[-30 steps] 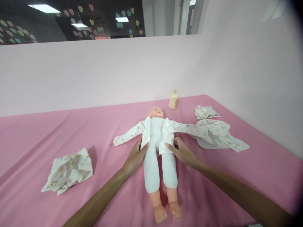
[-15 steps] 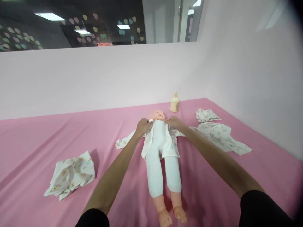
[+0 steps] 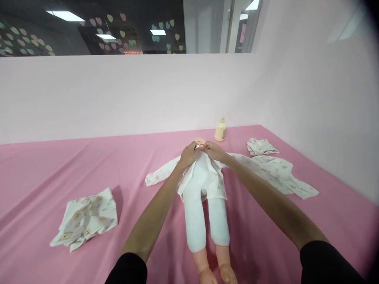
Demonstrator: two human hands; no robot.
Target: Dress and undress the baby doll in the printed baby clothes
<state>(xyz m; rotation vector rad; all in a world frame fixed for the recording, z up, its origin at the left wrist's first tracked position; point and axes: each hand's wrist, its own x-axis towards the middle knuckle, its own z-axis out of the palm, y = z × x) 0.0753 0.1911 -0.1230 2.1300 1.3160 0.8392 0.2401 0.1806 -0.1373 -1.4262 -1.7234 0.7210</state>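
Note:
A baby doll (image 3: 195, 223) lies on its back on the pink sheet, its head away from me and its feet toward me. It wears a white printed baby shirt (image 3: 220, 185), open down the front over the white body. My left hand (image 3: 190, 154) is closed on one front edge of the shirt near the neck. Close beside it, my right hand (image 3: 215, 152) pinches the opposite front edge. The two hands nearly meet below the doll's chin and hide part of its face. One shirt sleeve (image 3: 161, 174) stretches out flat to the left.
A folded printed cloth (image 3: 89, 219) lies at the left on the pink sheet (image 3: 53, 173). Behind the doll's head stands a cream pump bottle (image 3: 220, 130). At the right are a spread printed garment (image 3: 275, 173) and a small crumpled cloth (image 3: 261, 146). White walls border the back and right.
Both hands have moved inward and together at the doll's neck, drawing the shirt's front edges closer over the chest. The view has shifted slightly.

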